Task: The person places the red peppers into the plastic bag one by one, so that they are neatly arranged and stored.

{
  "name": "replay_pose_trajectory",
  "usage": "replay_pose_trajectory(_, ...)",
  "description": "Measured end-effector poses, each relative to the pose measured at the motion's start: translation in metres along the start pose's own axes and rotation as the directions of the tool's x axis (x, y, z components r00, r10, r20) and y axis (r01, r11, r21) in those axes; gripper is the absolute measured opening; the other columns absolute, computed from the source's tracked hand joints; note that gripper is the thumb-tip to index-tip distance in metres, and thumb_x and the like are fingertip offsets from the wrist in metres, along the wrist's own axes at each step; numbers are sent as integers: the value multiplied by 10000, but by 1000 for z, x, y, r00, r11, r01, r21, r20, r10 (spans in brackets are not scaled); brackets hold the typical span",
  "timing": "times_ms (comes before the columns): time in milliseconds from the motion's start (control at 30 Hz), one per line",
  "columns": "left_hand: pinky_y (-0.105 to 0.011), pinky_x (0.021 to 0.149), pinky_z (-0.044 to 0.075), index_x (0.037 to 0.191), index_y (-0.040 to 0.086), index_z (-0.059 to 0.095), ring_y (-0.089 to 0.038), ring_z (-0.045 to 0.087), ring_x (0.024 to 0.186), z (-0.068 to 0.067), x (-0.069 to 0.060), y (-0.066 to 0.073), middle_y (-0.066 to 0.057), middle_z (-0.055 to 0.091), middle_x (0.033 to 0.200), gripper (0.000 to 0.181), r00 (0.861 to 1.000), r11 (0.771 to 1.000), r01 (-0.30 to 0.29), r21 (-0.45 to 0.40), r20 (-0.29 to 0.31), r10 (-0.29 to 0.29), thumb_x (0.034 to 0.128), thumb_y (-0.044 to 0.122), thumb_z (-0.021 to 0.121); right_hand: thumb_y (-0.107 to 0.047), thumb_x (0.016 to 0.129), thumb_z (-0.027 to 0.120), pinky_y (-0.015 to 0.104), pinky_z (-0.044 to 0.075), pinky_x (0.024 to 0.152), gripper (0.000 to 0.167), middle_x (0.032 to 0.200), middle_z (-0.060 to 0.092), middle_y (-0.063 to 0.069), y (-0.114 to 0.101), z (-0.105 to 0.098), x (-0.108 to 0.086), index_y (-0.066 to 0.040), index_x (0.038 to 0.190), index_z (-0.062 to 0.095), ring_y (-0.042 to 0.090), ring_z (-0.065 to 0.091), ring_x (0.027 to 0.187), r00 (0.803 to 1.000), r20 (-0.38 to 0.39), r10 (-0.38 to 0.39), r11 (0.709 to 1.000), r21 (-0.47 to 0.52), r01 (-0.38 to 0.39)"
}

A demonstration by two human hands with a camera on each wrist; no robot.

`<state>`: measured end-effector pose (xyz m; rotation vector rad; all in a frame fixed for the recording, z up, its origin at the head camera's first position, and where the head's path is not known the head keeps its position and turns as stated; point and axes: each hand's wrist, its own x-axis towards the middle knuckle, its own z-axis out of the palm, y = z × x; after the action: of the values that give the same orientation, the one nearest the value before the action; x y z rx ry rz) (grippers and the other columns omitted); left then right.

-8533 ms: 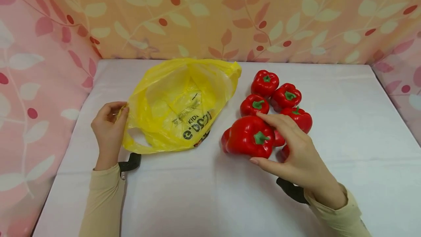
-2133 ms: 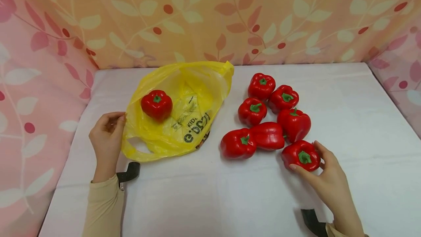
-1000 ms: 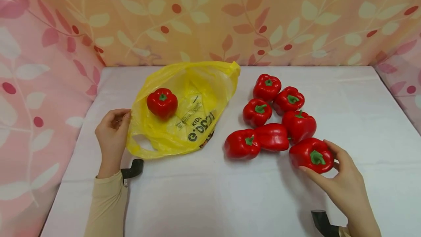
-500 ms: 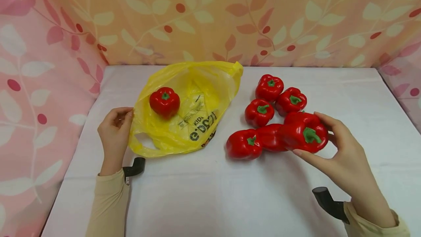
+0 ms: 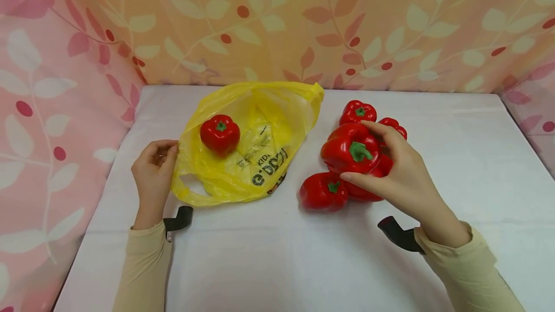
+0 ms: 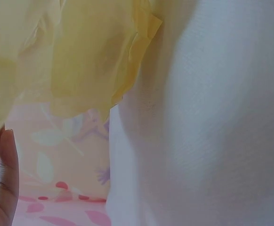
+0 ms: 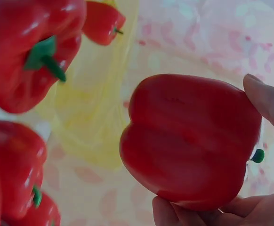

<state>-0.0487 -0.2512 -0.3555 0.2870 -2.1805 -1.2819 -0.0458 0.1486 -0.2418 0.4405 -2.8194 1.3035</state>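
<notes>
My left hand pinches the left edge of a yellow plastic bag, whose mouth gapes upward. One red bell pepper with a green stem lies inside it. My right hand grips another red bell pepper between thumb and fingers, raised over a cluster of peppers and right of the bag. In the right wrist view this held pepper lies sideways, its stem toward the palm. The left wrist view shows bag film beside the fingers.
Several red bell peppers remain on the white-covered table, including a front one and a back one; the held pepper and right hand partly hide others. A patterned curtain stands behind. Black curved pieces sit at both wrists.
A pepper held earlier by my right hand now lies in the bag. The right hand has since lifted the front-right pepper and carried it leftward. My left hand still pinches the bag.
</notes>
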Motion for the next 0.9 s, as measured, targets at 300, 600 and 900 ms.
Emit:
replay_pose_trajectory(300, -91, 682, 458, 971, -82, 678, -15, 544, 715, -2, -1, 1, -202, 656, 901, 137, 1000, 1000, 4, -2, 5, -4, 875, 8, 641, -306, 742, 811, 530, 474, 896, 830, 1353, 468, 55, -13, 25, 35, -132, 1423, 370, 237, 438, 1214, 998, 64, 16, 996, 83, -21)
replay_pose_trajectory(600, -90, 678, 459, 963, -92, 675, -7, 549, 721, -1, -1, 1, -209, 653, 886, 134, 1000, 1000, -11, -14, 7, 11, 869, -2, 644, -316, 727, 822, 396, 493, 908, 863, 1331, 471, 26, -26, 55, 69, -103, 1418, 351, 176, 453, 1185, 992, 123, 10, 991, 133, -27)
replay_pose_trajectory(900, -96, 689, 460, 964, -90, 676, -18, 550, 733, -1, 0, 3, -213, 655, 892, 138, 1000, 999, -18, -34, 7, 19, 874, 10, 644, -337, 729, 818, 300, 480, 918, 880, 1328, 466, -6, -40, 83, 92, -94, 1424, 337, 125, 459, 1179, 988, 153, -31, 981, 195, 0)
